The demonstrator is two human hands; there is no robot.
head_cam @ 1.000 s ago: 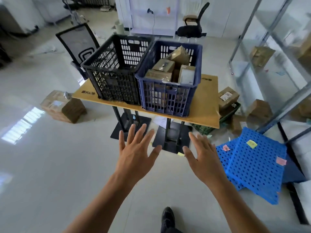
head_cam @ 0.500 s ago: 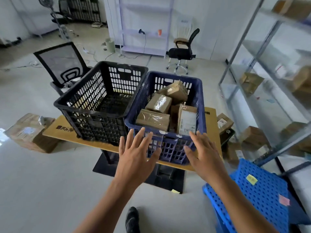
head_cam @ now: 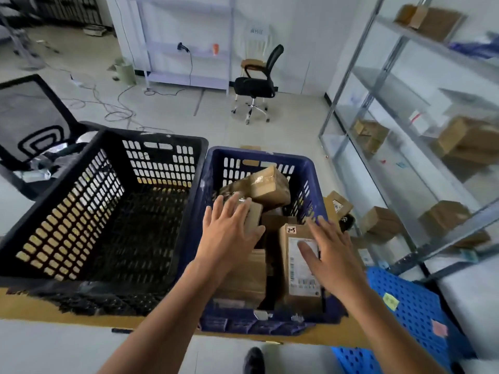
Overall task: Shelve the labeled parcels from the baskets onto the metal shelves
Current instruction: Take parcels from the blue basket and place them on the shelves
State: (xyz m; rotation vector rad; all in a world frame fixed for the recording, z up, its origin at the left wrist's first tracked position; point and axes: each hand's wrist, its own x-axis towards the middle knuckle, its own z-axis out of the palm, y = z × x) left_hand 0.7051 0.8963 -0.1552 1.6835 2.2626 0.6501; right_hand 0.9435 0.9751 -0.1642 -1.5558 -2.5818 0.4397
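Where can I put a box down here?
Inside the black basket, left of the blue basket, the floor looks bare. The shelves have bare stretches between boxes. The blue basket is crowded: parcels fill it, with the left hand and right hand over them.

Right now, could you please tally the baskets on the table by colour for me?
Black basket: 1
Blue basket: 1
Total: 2

We can reach down into the blue basket (head_cam: 310, 168) only from above, where crowded parcels (head_cam: 270, 182) leave narrow gaps, its walls and the black basket (head_cam: 151, 134) touching its left side blocking sideways passage.
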